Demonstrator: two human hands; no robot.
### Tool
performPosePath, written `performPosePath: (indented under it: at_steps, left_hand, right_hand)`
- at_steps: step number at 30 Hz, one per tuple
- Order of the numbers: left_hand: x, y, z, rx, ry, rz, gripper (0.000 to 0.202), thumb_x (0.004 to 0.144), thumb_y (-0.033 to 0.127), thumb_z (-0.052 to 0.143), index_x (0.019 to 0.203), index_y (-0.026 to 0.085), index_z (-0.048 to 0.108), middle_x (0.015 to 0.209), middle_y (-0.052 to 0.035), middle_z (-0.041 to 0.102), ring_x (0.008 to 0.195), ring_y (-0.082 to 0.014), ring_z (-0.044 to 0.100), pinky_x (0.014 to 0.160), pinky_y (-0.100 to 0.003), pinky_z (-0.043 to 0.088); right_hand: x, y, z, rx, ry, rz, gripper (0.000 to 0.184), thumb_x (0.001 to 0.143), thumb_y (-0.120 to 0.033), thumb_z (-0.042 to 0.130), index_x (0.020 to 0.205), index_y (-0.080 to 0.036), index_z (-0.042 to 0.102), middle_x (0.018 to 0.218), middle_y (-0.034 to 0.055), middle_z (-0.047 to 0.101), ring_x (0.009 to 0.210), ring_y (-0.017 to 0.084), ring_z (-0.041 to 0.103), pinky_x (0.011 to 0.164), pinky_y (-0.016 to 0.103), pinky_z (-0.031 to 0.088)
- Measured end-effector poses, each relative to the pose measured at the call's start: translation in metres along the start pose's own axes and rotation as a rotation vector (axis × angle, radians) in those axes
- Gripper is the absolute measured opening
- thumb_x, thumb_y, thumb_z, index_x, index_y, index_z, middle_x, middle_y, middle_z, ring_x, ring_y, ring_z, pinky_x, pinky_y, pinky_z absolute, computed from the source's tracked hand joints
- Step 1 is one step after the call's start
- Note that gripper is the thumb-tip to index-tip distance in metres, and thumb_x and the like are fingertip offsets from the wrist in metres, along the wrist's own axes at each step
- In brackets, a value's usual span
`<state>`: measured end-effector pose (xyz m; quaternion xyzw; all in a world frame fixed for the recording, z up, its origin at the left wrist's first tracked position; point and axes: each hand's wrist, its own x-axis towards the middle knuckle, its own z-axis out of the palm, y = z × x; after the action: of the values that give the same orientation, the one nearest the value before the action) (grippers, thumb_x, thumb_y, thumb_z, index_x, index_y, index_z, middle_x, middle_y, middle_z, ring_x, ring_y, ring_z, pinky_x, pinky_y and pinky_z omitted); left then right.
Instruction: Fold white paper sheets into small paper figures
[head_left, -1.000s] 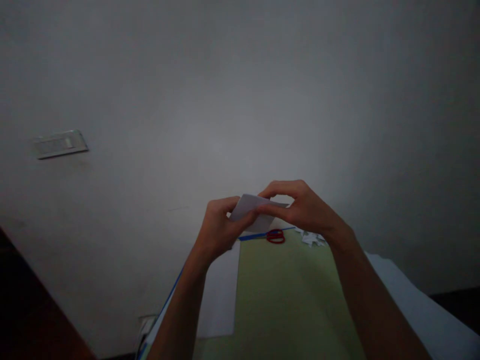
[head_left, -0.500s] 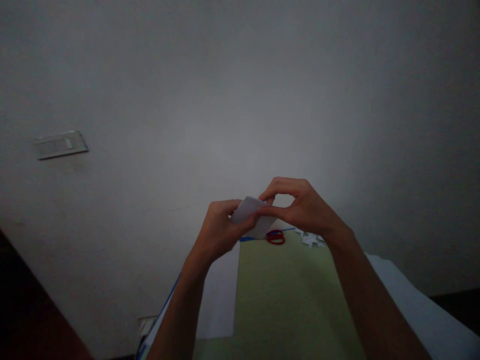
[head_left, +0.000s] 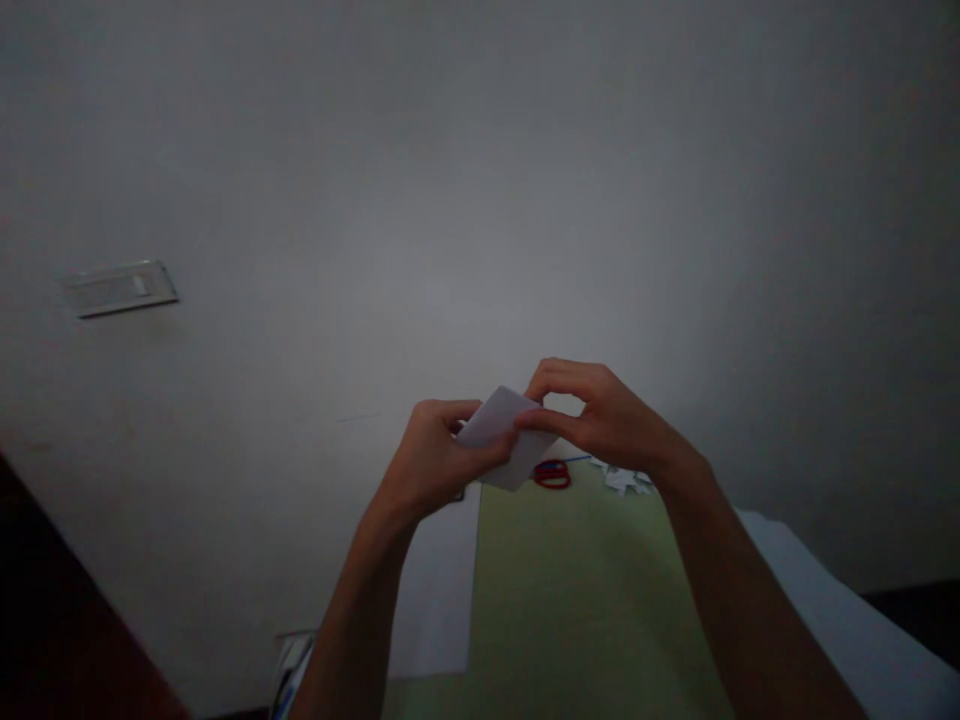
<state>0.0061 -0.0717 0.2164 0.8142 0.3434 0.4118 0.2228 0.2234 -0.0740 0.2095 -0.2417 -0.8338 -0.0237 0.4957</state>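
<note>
A small folded piece of white paper [head_left: 498, 418] is held up above the far end of the table, between both hands. My left hand [head_left: 442, 455] is closed on its left side, thumb across the near face and fingers behind. With thumb and fingertips, my right hand [head_left: 589, 408] pinches the paper's right edge. Below and just right of the paper lie scissors with red handles [head_left: 553, 475]; their blades are hidden behind the paper. Cut white paper scraps [head_left: 624, 480] sit in a pile under my right wrist.
A white sheet [head_left: 435, 600] lies along the left of the green table surface [head_left: 570, 600]. White material [head_left: 817, 600] extends at the right. Close behind the table rises a grey wall [head_left: 480, 200] with a switch plate [head_left: 124, 288] at left.
The paper has tilted slightly, and more of its face and lower corner now shows. My right hand has shifted a little, still pinching the edge; my left hand keeps its hold.
</note>
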Motion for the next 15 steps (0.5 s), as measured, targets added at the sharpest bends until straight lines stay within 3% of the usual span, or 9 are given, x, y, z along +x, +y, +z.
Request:
performPosePath:
  at_steps: [8, 15]
  left_hand:
    - [-0.0024, -0.0013, -0.0043, -0.043, 0.036, -0.011, 0.026, 0.074, 0.038, 0.081, 0.074, 0.012, 0.077, 0.063, -0.0009, 0.064, 0.055, -0.0104, 0.055, 0.047, -0.017, 0.041]
    - [-0.0028, -0.0022, -0.0013, -0.161, 0.139, -0.069, 0.030, 0.069, 0.040, 0.086, 0.076, 0.013, 0.079, 0.063, -0.0022, 0.066, 0.052, -0.0128, 0.058, 0.046, -0.020, 0.046]
  right_hand:
    - [-0.0022, -0.0020, -0.0009, 0.036, 0.070, -0.015, 0.014, 0.092, -0.024, 0.075, 0.083, -0.018, 0.067, 0.084, -0.0003, 0.065, 0.080, 0.014, 0.060, 0.075, 0.027, 0.044]
    - [-0.0046, -0.0017, -0.0017, 0.037, 0.123, 0.054, 0.015, 0.093, -0.029, 0.073, 0.083, -0.020, 0.067, 0.085, -0.0001, 0.067, 0.081, 0.016, 0.061, 0.077, 0.028, 0.045]
